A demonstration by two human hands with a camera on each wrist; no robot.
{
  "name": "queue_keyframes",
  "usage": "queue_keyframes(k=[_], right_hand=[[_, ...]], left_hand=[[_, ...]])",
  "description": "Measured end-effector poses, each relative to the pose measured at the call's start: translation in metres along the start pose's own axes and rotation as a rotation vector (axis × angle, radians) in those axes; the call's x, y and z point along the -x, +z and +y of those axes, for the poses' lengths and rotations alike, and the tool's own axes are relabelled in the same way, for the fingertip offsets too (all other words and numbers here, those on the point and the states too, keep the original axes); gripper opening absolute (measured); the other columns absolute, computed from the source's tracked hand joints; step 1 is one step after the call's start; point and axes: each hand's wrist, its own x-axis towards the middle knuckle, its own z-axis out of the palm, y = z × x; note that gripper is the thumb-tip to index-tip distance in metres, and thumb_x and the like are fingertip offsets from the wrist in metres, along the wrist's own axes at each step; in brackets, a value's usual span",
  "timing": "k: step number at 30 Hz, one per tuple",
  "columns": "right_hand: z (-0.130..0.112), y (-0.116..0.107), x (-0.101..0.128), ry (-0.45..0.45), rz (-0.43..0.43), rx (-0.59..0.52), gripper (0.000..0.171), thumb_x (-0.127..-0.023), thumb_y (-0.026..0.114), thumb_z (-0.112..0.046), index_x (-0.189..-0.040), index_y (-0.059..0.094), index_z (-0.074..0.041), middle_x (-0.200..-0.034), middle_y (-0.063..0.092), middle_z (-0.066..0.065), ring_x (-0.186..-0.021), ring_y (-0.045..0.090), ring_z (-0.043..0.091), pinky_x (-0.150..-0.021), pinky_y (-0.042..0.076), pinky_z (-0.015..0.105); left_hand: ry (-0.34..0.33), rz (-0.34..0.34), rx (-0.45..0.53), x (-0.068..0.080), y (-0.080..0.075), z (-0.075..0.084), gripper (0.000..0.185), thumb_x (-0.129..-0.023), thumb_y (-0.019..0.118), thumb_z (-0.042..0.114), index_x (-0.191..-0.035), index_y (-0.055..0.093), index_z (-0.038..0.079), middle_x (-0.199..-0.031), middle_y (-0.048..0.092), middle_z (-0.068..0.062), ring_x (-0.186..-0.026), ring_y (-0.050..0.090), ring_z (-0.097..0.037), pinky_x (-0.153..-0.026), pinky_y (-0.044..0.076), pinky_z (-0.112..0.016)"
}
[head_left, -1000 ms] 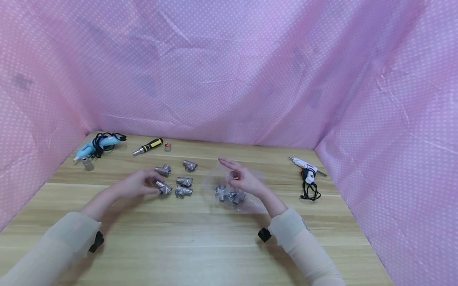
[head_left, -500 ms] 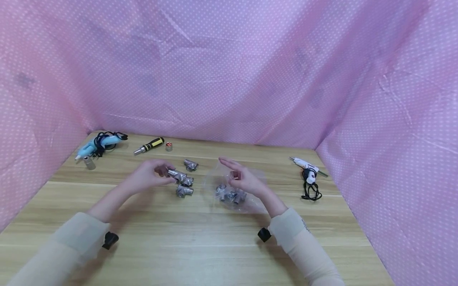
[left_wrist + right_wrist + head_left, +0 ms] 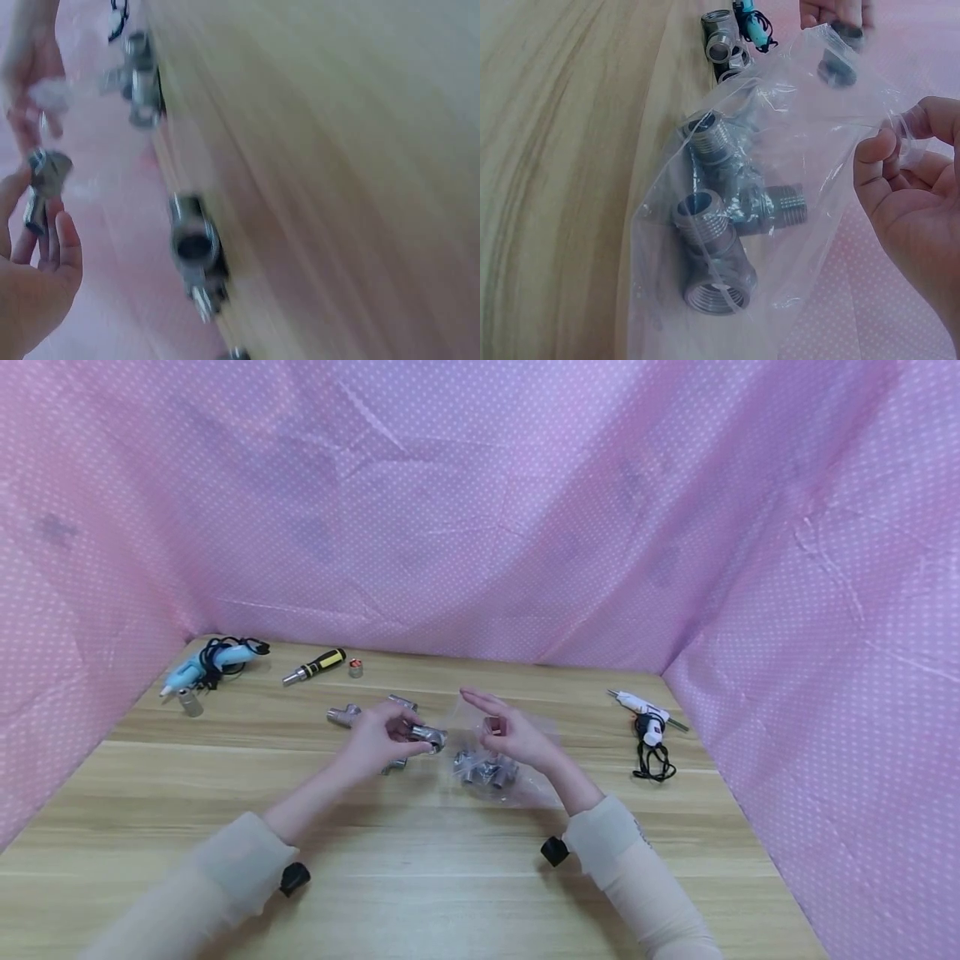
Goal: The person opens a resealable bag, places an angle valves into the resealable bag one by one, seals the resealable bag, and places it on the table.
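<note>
Pinching a grey threaded metal tee fitting (image 3: 427, 737), left hand (image 3: 378, 742) has carried it beside the clear plastic bag (image 3: 487, 756), whose mouth right hand (image 3: 517, 737) pinches open.

no readable text, labels, brands, numbers or signs anywhere

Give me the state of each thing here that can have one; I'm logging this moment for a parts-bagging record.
Left hand: grips a metal tee fitting, lifted off the table.
Right hand: fingers pinch the plastic bag's edge.
Plastic bag: held open, resting on the table, several fittings inside.
Loose fittings: lying on the table.
Screwdriver: lying untouched.
Blue glue gun: lying, cord bundled.
White glue gun: lying, cord bundled.
</note>
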Motion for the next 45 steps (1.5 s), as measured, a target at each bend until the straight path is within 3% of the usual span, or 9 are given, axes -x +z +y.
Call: queue_keyframes(k=[5, 11, 18, 24, 29, 34, 40, 45], right_hand=[[-0.001, 0.0, 0.0, 0.0, -0.008, -0.006, 0.066, -0.084, 0.051, 0.014, -0.145, 0.027, 0.003, -0.153, 0.021, 0.02, -0.06, 0.043, 0.004, -0.05, 0.043, 0.02], [0.008, 0.0, -0.002, 0.003, -0.011, -0.014, 0.066, -0.086, 0.05, 0.014, -0.147, 0.028, -0.002, -0.155, 0.019, 0.016, -0.061, 0.044, 0.005, -0.05, 0.042, 0.021], [0.028, 0.0, -0.006, 0.011, 0.009, -0.001, 0.068, -0.087, 0.053, 0.007, -0.147, 0.032, -0.017, -0.155, 0.023, 0.001, -0.061, 0.042, 0.006, -0.05, 0.04, 0.017], [0.029, -0.001, -0.006, 0.004, 0.009, 0.008, 0.07, -0.085, 0.053, 0.007, -0.148, 0.031, -0.015, -0.154, 0.024, 0.001, -0.061, 0.043, 0.005, -0.051, 0.042, 0.017], [0.031, -0.001, -0.006, -0.015, 0.008, -0.01, 0.071, -0.085, 0.052, 0.013, -0.148, 0.028, -0.006, -0.156, 0.019, 0.01, -0.06, 0.043, 0.006, -0.05, 0.042, 0.017], [0.032, 0.0, -0.005, 0.008, 0.0, -0.005, 0.071, -0.086, 0.053, 0.012, -0.148, 0.029, -0.011, -0.157, 0.019, 0.007, -0.06, 0.043, 0.007, -0.052, 0.043, 0.018], [0.031, 0.0, -0.004, 0.023, 0.008, 0.015, 0.069, -0.087, 0.052, 0.01, -0.148, 0.031, -0.014, -0.155, 0.024, 0.0, -0.06, 0.043, 0.007, -0.051, 0.043, 0.019], [0.029, 0.0, -0.002, 0.022, 0.013, 0.007, 0.072, -0.085, 0.053, 0.012, -0.148, 0.03, -0.013, -0.155, 0.023, 0.003, -0.061, 0.043, 0.007, -0.051, 0.043, 0.018]], left_hand=[[-0.032, -0.004, 0.032, -0.008, 0.023, -0.001, 0.034, -0.07, 0.082, 0.009, -0.098, 0.064, 0.002, -0.092, 0.065, -0.01, -0.075, 0.064, -0.016, -0.066, 0.056, -0.023], [-0.074, -0.04, 0.008, -0.015, 0.038, -0.007, 0.025, -0.075, 0.077, 0.006, -0.097, 0.065, 0.002, -0.094, 0.067, -0.01, -0.079, 0.065, -0.017, -0.071, 0.056, -0.024], [-0.095, -0.097, 0.067, -0.016, 0.045, -0.004, 0.027, -0.076, 0.074, 0.0, -0.102, 0.065, 0.0, -0.1, 0.067, -0.015, -0.087, 0.067, -0.023, -0.075, 0.057, -0.025], [-0.047, -0.195, 0.113, -0.016, 0.042, -0.009, 0.032, -0.079, 0.072, 0.002, -0.11, 0.064, 0.001, -0.109, 0.066, -0.014, -0.097, 0.066, -0.024, -0.084, 0.055, -0.026], [0.004, -0.207, 0.082, -0.015, 0.028, -0.009, 0.037, -0.081, 0.072, 0.007, -0.117, 0.061, 0.002, -0.113, 0.065, -0.016, -0.101, 0.063, -0.025, -0.09, 0.053, -0.034], [0.09, -0.182, 0.0, -0.015, 0.008, -0.008, 0.045, -0.078, 0.075, 0.008, -0.12, 0.059, 0.002, -0.118, 0.063, -0.017, -0.104, 0.06, -0.031, -0.091, 0.052, -0.041], [0.085, -0.182, -0.123, -0.009, -0.019, -0.002, 0.053, -0.077, 0.078, 0.021, -0.125, 0.058, 0.007, -0.124, 0.062, -0.009, -0.112, 0.056, -0.031, -0.094, 0.048, -0.046], [0.084, -0.205, -0.221, -0.003, -0.037, -0.012, 0.06, -0.075, 0.079, 0.025, -0.128, 0.055, 0.009, -0.127, 0.06, -0.007, -0.116, 0.053, -0.03, -0.097, 0.044, -0.053]])
